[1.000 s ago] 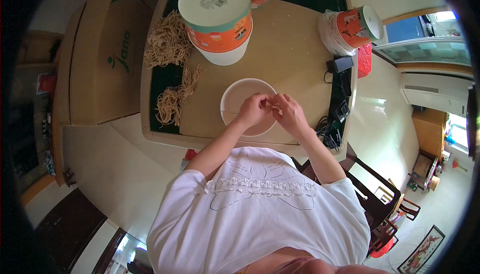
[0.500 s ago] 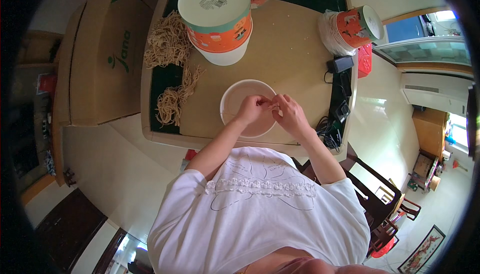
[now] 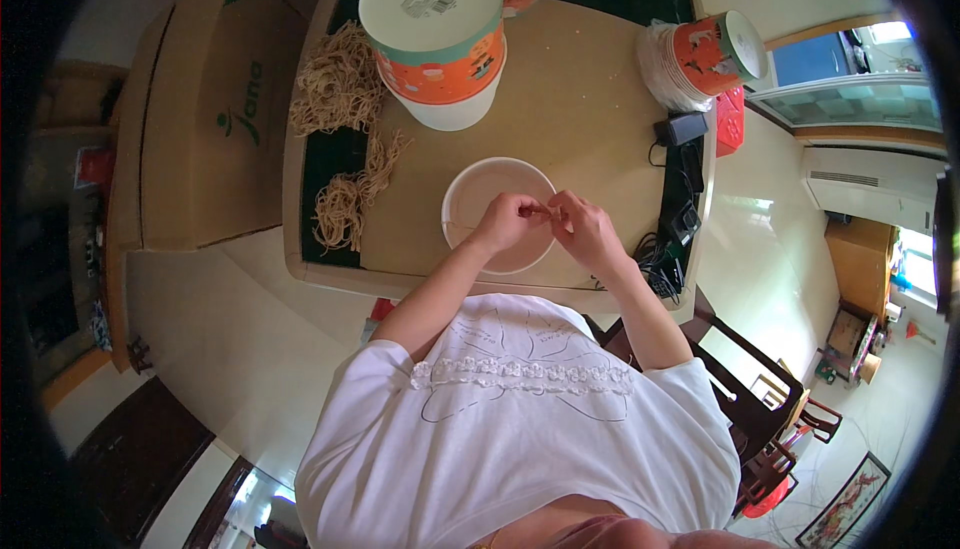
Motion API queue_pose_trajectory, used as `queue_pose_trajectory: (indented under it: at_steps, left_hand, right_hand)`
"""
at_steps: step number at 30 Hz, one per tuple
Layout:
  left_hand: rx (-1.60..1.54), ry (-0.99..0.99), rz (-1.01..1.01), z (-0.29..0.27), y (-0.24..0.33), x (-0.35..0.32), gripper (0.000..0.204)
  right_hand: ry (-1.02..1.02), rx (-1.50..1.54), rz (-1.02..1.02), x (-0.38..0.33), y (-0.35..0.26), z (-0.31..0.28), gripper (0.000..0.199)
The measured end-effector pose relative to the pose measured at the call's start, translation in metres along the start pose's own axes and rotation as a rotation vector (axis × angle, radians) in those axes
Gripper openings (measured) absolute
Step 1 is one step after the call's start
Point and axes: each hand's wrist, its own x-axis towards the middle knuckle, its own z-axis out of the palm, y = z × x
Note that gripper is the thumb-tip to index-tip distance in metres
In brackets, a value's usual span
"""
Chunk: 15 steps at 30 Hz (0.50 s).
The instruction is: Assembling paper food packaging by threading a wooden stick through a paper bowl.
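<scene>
A white paper bucket (image 3: pixel 490 179) stands upright, mouth up, at the table's near edge. My left hand (image 3: pixel 512 219) reaches over its mouth with the fingertips pinched together. At the bucket's right rim my right hand (image 3: pixel 583 229) is closed in a pinch, its fingertips meeting those of the left. A thin tan strand of twine (image 3: pixel 460 225) crosses the bucket's left inner wall toward my left hand. Between the fingertips shows a small bit of what looks like the same twine, mostly hidden by the fingers.
Tan twine bundles (image 3: pixel 338 84) lie along the table's left side. Upturned orange-and-green paper buckets (image 3: pixel 440 74) stand stacked beyond my hands. Another bucket stack (image 3: pixel 705 57) lies at the far right, partly wrapped in plastic. A black adapter (image 3: pixel 685 129) and cables line the right edge.
Both hands stay at the bucket's right rim. The fingers of my right hand have shifted slightly and pinch closer to the left fingertips.
</scene>
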Motion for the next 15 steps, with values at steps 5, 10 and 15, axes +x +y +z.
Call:
queue_pose_trajectory:
  at_steps: [5, 10, 15]
  left_hand:
    - [-0.012, -0.025, -0.067, -0.001, 0.011, -0.003, 0.012]
    - [-0.081, -0.057, -0.052, -0.002, 0.010, -0.005, 0.013]
    - [-0.024, -0.068, -0.053, -0.006, 0.020, -0.007, 0.011]
  right_hand:
    - [0.075, 0.036, 0.013, -0.003, 0.005, 0.003, 0.013]
    - [0.069, -0.006, 0.016, -0.002, 0.006, 0.003, 0.009]
    - [0.025, -0.056, 0.033, -0.002, 0.003, 0.000, 0.008]
